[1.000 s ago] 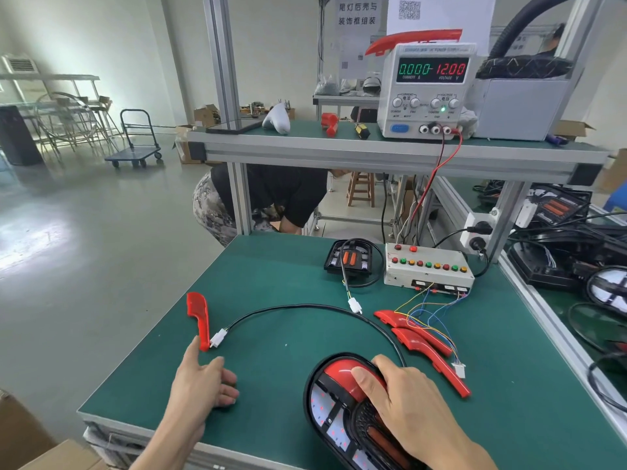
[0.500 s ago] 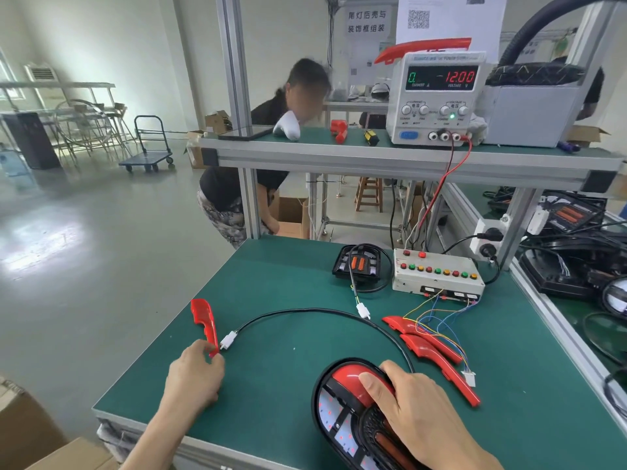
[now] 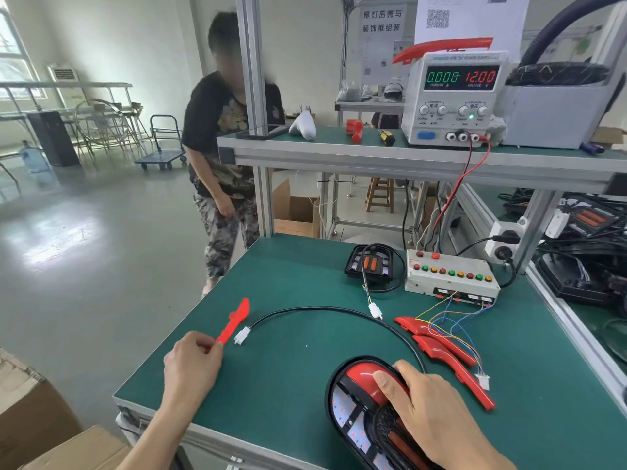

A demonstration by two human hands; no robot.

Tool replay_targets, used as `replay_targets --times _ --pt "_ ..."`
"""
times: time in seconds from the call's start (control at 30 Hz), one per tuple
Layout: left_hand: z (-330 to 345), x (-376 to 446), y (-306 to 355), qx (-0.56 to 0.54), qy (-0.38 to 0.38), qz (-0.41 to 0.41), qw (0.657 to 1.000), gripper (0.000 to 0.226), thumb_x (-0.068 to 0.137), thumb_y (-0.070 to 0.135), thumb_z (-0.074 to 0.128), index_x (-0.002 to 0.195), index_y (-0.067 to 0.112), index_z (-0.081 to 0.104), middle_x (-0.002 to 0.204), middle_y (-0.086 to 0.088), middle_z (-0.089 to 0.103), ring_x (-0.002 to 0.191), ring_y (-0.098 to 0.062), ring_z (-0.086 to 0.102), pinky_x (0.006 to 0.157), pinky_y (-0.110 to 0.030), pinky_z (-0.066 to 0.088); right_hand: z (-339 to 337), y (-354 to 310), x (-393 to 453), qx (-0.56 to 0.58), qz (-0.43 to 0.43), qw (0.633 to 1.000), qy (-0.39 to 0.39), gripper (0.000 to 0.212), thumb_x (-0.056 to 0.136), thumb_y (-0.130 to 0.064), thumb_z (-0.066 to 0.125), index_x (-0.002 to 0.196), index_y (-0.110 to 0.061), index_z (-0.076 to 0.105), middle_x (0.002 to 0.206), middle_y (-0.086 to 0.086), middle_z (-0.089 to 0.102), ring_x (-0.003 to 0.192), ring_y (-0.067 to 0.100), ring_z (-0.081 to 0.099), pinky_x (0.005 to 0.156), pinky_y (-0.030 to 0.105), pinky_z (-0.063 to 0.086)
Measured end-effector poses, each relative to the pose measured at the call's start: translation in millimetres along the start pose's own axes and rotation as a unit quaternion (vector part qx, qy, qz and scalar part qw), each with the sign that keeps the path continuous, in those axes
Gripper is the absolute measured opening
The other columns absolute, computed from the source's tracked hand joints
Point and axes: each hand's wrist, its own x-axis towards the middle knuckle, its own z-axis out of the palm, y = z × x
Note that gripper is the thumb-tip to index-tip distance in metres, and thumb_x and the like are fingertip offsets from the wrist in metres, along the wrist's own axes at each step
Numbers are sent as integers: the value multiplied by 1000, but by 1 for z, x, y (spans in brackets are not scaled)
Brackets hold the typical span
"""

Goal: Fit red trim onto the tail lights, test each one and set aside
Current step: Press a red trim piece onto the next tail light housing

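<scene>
Green matting covers the desk point(image 3: 305, 385), set in a workshop with a grey floor and a shelf above carrying a power supply point(image 3: 454, 100). Near the front edge lies a tail light point(image 3: 359, 412), black-rimmed with a red lens; the right hand point(image 3: 437, 415) rests over it with fingers curved around its upper edge, holding it steady. The left hand point(image 3: 191, 368) pinches the near end of a red trim point(image 3: 234, 322), which slants up off the mat, just beside the white plug point(image 3: 242, 335) of the light's black cable point(image 3: 339, 315).

Risks, as a judgement: the trim is held only by its tip, so it may twist or slip on the way over. It could also snag the plug and drag the cable. Pressed on askew, its clips might not seat, or could crack.

Counted: one trim in hand, two more point(image 3: 448, 354) lying to the right under coloured wires, and another on top of the power supply. One tail light in hand, a second, smaller one point(image 3: 369, 264) by the button box point(image 3: 451, 276). A person point(image 3: 227, 147) stands beyond the desk.
</scene>
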Motion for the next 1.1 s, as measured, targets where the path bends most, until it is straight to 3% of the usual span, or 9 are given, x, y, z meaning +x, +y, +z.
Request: replay_targets --times 0.1,0.23,0.4,0.57,0.7,0.77,0.83,0.93,1.1 --pt "0 -1 -4 -79 11 -38 996 5 94 20 64 89 20 64 58 8 72 67 -2 67 57 -24 41 0 1 0 -4 3 1000 -4 88 78 -86 -1 115 -27 54 73 -4 63 85 19 65 80 38 49" --pt "1 2 -11 -124 33 -59 990 14 100 20 54 94 14 66 64 3 73 57 -14 72 64 -30 46 0 1 0 1 -2 1000 -1 91 78 -87 -2 116 -27 55 72 -5 63 83 17 64 79 36 49" --pt "-3 4 -6 89 32 31 995 24 107 24 40 95 6 51 84 -26 65 80 -44 60 69 -44 43 1 3 -1 4 -8 1000 2 88 78 -88 -3 110 -29 53 69 -5 61 80 17 63 78 37 50" --pt "-6 4 -2 302 -37 85 949 14 107 21 33 96 13 37 74 -4 57 80 -32 65 61 -36 42 0 3 -1 11 -3 1000 1 87 79 -86 0 117 -29 55 72 -5 64 82 16 64 80 36 50" --pt "-8 5 -10 277 -16 105 955 26 109 36 33 100 12 40 78 -11 65 79 -37 67 60 -38 42 0 3 -2 11 -8 1000 7 83 79 -86 0 108 -30 53 68 -5 59 80 18 63 77 37 49" --pt "-9 3 -14 255 17 126 959 33 107 41 35 127 15 43 70 -10 64 64 -34 63 56 -37 41 0 2 -1 5 -8 1000 7 85 77 -87 -1 105 -28 52 67 -5 57 84 23 63 77 39 48" --pt "-9 -1 -16 286 20 153 946 46 107 43 32 151 30 28 63 -1 57 53 -27 53 52 -33 41 1 2 -1 3 -11 1000 4 83 76 -88 -3 102 -29 50 66 -5 56 84 23 63 75 38 47" --pt "-10 -3 -19 308 -6 163 937 42 107 42 29 149 44 29 67 5 53 64 -25 64 55 -32 40 2 2 0 -1 -13 1000 3 82 76 -89 -4 104 -34 50 67 -6 58 82 18 64 73 35 45" --pt "-10 1 -19 301 -20 169 938 35 107 41 33 140 37 45 70 3 54 74 -29 69 58 -34 43 2 4 1 4 -4 1000 -1 90 78 -88 -1 113 -28 56 72 -5 65 83 17 66 78 36 50"
